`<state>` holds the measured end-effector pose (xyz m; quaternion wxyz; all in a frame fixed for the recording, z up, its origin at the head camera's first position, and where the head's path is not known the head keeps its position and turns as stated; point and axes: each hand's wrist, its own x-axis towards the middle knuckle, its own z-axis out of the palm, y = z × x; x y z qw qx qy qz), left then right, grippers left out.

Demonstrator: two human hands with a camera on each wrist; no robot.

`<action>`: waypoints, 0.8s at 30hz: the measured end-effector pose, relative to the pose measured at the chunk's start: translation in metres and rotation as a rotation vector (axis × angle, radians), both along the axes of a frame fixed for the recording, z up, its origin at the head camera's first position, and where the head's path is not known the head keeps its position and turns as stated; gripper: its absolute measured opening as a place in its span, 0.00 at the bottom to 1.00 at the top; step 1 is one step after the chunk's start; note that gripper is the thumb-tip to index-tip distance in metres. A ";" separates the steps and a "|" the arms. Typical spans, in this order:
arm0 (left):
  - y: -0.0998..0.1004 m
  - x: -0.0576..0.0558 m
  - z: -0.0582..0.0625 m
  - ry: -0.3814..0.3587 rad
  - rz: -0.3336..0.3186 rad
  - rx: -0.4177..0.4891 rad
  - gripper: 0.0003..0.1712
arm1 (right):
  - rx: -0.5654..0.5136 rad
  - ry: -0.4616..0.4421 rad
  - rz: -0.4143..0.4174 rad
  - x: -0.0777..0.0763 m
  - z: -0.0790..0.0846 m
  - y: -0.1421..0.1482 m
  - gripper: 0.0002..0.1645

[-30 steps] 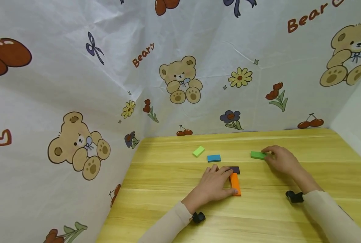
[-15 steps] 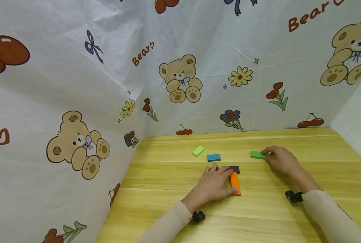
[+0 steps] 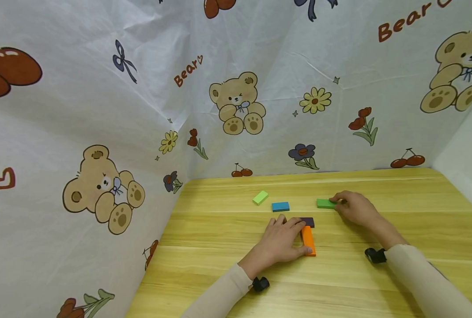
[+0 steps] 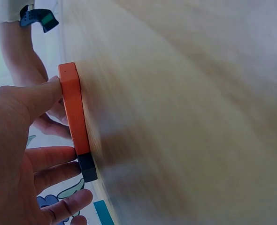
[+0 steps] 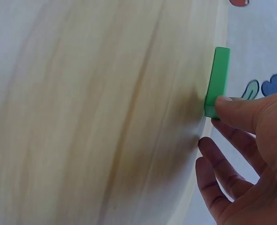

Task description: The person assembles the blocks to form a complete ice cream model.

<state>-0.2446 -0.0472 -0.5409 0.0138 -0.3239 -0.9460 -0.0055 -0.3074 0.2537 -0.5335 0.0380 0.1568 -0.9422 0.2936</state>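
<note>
An orange block lies lengthwise on the table, its far end against a dark block set crosswise. My left hand is spread at their left side. Its thumb touches the orange block near the close end; in the left wrist view, straight fingers reach the dark block. Farther right, my right hand pinches the right end of a green block between thumb and index finger. The right wrist view shows the thumb on the green block, with the other fingers loosely bent below.
A blue block lies beyond the left hand. Behind it to the left is a lime-green block, set at an angle. The wooden table meets a bear-patterned cloth at the back and left.
My right hand has moved left with the green block in the last half second, bringing it closer to the dark block. The left hand and the other blocks have kept their places.
</note>
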 end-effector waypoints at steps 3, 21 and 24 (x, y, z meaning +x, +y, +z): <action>0.000 0.000 0.000 0.001 -0.001 0.003 0.48 | -0.008 0.005 0.012 -0.001 0.000 -0.007 0.15; 0.000 0.000 -0.003 0.018 -0.005 -0.023 0.48 | -0.043 0.029 0.060 -0.005 -0.002 -0.042 0.12; 0.001 -0.001 -0.003 0.023 -0.007 -0.021 0.49 | -0.048 0.033 0.076 -0.007 -0.002 -0.047 0.12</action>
